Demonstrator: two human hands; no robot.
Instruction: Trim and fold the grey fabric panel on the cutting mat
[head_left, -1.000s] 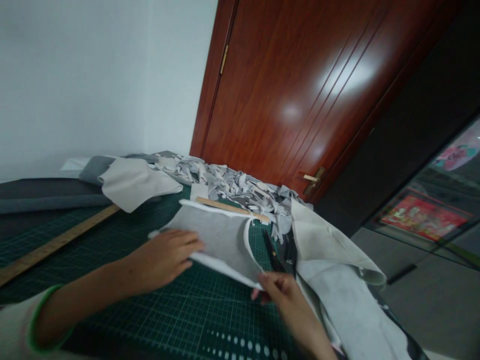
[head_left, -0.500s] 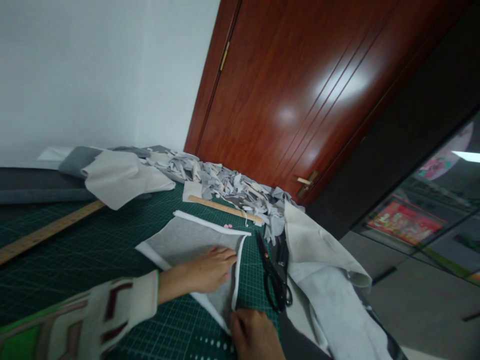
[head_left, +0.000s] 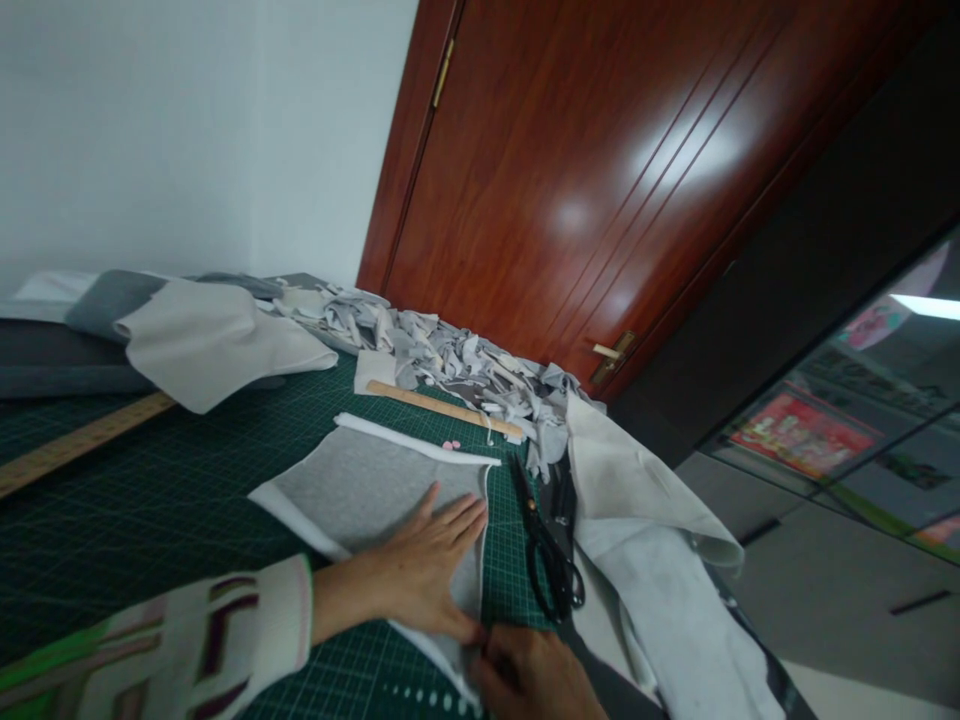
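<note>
A grey fabric piece (head_left: 375, 490) with white edges lies on the green cutting mat (head_left: 247, 440). Spread on its right part is my left hand (head_left: 424, 575), palm down, with the fingers apart and the thumb reaching toward my right hand. My right hand (head_left: 536, 672) is curled closed at the fabric's lower right edge, gripping it between thumb and fingers. The fingertips of that hand are partly hidden. Black-handled scissors (head_left: 551, 570) rest just right of the fabric, apart from both hands.
Beyond the fabric lie a wooden ruler (head_left: 442, 408) and small pink clips (head_left: 451, 445). Fabric scraps (head_left: 457, 350) are heaped along the back. A longer ruler (head_left: 82, 445) and a pale cloth (head_left: 217, 345) are at left; large pale cloths (head_left: 660, 560) lie at right.
My left hand has opened out flat, its thumb now near my right hand. The fabric's right edge has straightened. My right hand has shifted slightly right and down.
</note>
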